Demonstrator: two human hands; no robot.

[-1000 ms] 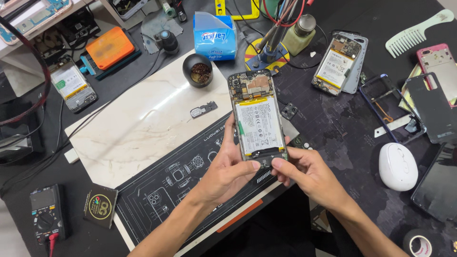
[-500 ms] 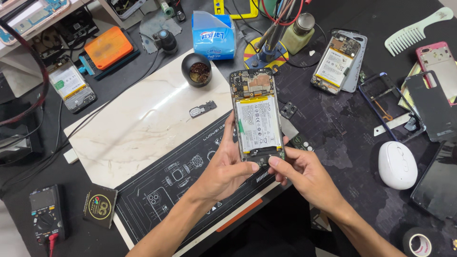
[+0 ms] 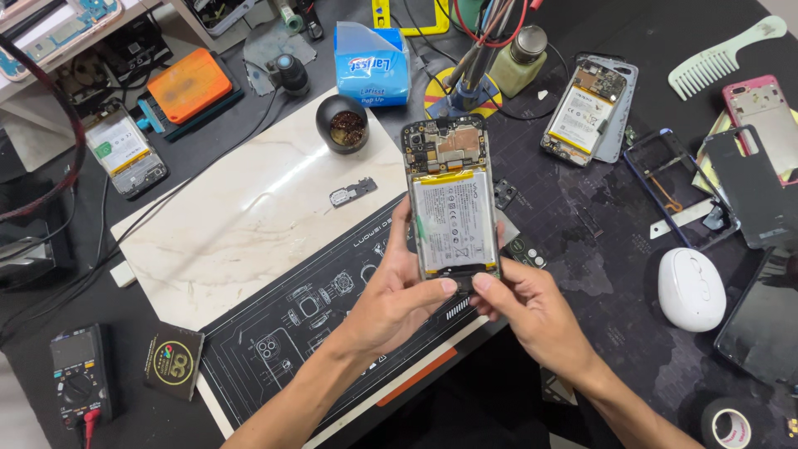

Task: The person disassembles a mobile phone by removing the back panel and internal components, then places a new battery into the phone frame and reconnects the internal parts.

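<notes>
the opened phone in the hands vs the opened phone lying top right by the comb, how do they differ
The held phone is gripped by the left hand and right hand at its lower end; the far phone lies untouched on the dark mat. The held phone stands nearly straight in view; the far phone is tilted. The held phone looks larger, being nearer the camera. Both have their backs off, showing battery and board.
</notes>
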